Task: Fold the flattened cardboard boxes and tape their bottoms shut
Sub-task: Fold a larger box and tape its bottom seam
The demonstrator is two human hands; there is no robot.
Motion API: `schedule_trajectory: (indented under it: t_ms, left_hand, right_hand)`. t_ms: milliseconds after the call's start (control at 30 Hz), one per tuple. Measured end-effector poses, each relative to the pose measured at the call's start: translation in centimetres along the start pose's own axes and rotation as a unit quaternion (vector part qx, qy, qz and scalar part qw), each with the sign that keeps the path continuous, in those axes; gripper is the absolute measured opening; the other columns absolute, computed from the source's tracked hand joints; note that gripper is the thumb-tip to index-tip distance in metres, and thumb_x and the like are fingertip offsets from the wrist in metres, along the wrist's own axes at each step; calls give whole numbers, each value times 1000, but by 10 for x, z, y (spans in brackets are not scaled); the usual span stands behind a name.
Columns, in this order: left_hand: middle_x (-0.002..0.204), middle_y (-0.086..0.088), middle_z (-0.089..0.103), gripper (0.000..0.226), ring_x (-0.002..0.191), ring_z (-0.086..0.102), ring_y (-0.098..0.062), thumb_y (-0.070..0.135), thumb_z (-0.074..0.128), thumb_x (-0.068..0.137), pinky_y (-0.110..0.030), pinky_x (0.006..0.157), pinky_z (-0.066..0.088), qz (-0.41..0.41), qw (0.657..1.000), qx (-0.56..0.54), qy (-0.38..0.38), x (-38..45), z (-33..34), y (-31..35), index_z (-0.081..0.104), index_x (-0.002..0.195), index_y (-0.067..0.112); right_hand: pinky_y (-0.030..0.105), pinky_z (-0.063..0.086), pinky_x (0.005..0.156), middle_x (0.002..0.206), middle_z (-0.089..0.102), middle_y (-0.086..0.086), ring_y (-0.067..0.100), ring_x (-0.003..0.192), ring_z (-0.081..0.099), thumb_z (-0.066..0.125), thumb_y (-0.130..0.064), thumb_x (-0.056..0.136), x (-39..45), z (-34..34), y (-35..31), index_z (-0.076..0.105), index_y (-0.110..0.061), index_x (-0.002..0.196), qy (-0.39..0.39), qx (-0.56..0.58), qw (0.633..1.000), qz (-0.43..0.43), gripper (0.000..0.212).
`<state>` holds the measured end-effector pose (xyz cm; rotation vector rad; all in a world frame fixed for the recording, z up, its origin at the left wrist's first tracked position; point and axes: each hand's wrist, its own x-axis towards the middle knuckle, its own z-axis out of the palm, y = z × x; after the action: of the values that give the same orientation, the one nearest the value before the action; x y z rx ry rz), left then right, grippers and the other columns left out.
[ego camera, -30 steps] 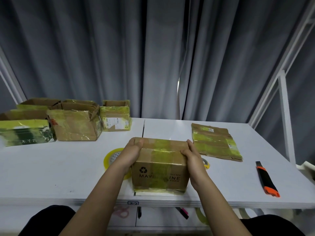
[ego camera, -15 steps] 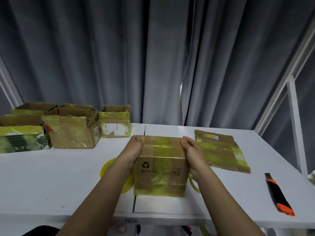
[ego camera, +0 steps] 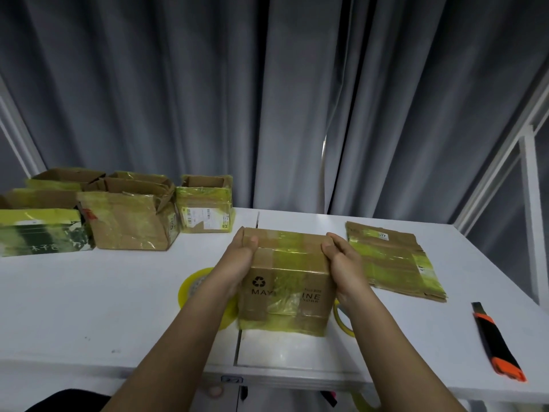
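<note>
The taped cardboard box stands on the counter, gripped at its upper corners by the left hand and right hand. It looks light, stiff-edged, tape-slick; side holds suit.

I have the cardboard box between both hands at the near middle of the white table. My left hand grips its left side with the thumb over the taped top edge; my right hand grips the right side likewise. A yellow tape roll lies just behind my left wrist. Flattened boxes lie to the right, a utility knife nearer me. Folded boxes stand far left.
</note>
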<state>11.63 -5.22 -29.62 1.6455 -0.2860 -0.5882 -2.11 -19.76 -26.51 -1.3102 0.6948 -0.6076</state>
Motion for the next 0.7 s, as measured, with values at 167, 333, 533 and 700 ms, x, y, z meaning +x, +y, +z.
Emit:
schedule_trajectory:
  t_ms: [167,333,533,700]
  left_hand:
    - [152,4,34,56,135,39,-25,41,40,98,-47,109,35,-12,1000,7,5,-1,1,6,16,148,39]
    - [152,3,33,56,135,37,-25,42,38,99,-46,110,34,3,1000,26,10,-2,1,9,17,150,34]
    - [147,3,42,63,128,47,-22,58,45,91,-46,110,35,-43,993,-72,-85,-15,-11,7,27,147,36]
    - [158,3,14,51,147,9,-18,32,31,103,-37,118,10,14,992,126,19,-41,-43,-9,17,151,22]
  right_hand:
    - [30,50,82,107,64,-4,12,93,61,49,-19,100,-1,2,-3,59,-26,111,-8,-53,999,-11,17]
    - [37,3,121,153,24,-16,14,147,13,30,-44,101,-13,-2,3,31,-30,148,13,-436,855,-279,50]
    - [31,1,118,155,31,-10,10,145,21,-9,-53,85,-24,12,12,33,-30,148,-81,-634,686,-347,79]
    - [33,11,119,152,38,-8,12,143,28,-4,-51,87,-20,11,12,39,-29,145,-69,-637,685,-346,76]
